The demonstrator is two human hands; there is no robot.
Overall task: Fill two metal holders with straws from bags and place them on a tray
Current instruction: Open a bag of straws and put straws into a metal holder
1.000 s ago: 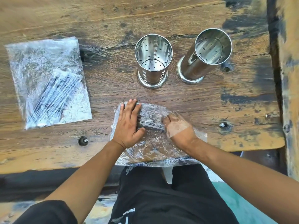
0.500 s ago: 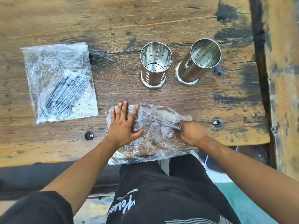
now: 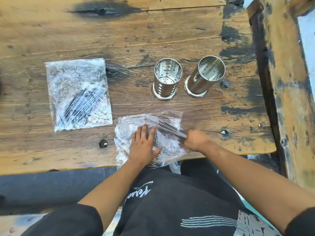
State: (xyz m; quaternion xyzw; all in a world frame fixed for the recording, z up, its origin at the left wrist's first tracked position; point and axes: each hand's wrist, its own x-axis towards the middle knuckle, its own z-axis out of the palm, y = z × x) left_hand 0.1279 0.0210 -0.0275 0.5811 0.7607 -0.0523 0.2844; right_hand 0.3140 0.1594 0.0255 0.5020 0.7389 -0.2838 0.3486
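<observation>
Both bare forearms reach forward from black short sleeves. The left hand lies flat, palm down, 4 fingers together and thumb spread toward the right hand, which is curled into a closed grip just beside it.

Soft, even daylight falls on the wooden table in front of me, bright with no hard shadows. The two metal holders catch sharp glints on their rims and walls. The clear plastic bags, one far left and one under my hands, shine white where they crinkle. My right hand is smeared by motion blur. The wide lens bends the right bench and stretches my arms at the near edge.
</observation>
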